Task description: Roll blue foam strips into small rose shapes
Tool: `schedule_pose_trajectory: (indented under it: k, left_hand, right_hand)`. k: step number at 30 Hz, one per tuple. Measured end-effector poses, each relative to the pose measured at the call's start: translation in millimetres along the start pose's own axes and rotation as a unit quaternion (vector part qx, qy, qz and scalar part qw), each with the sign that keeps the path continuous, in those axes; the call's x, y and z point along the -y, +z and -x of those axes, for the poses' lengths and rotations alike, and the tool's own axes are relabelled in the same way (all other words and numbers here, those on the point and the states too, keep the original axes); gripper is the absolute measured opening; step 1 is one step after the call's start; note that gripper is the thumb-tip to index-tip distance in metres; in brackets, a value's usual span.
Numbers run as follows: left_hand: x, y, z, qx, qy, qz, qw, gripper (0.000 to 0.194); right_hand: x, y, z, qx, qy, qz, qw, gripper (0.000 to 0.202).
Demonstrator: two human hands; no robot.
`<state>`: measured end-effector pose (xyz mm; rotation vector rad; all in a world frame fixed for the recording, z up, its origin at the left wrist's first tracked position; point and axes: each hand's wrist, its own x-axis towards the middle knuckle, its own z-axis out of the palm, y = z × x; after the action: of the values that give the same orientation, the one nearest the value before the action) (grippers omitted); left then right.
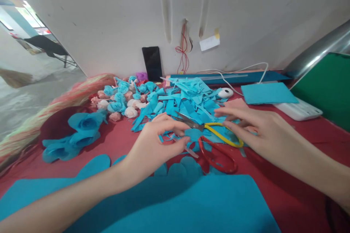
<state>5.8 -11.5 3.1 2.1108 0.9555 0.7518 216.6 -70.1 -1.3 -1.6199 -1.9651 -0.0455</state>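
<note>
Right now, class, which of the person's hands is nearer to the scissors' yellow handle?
Right. The right hand is beside the yellow handle, thumb tip at its upper edge in view; the left hand is farther left, near the blades.

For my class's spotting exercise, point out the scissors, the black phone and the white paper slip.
Scissors [201, 127], head view: the metal by the handles.
Black phone [152, 64], head view: middle of its dark face.
White paper slip [209, 43], head view: its middle.
</note>
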Motion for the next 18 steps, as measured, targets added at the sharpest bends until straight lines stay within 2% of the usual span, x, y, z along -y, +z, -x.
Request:
schedule_pose_trajectory:
  k: [3, 7, 12, 18]
  left_hand:
    - [-1.3, -0.2, 3.0, 0.003, 0.007, 0.004, 1.0, 0.012]
    - [-5.7, -1.4, 7.1, 0.004, 0.017, 0.01, 1.0, 0.013]
    - [-11.5, -2.1, 9.2, -0.001, 0.037, 0.008, 0.999, 0.016]
    - [-12.9, -4.2, 12.6, 0.005, 0.044, 0.039, 0.998, 0.015]
  right_hand:
    - [19.0, -2.4, 3.0, 0.018, -0.01, -0.03, 0.999, 0.021]
    - [36.5, -3.4, 7.1, 0.059, 0.01, -0.123, 0.991, 0.016]
    - [43.0, 0.3, 9.4, 0.119, 0.067, -0.228, 0.964, 0.013]
    - [47.8, 1.3, 5.7, 0.137, 0.099, -0.336, 0.927, 0.018]
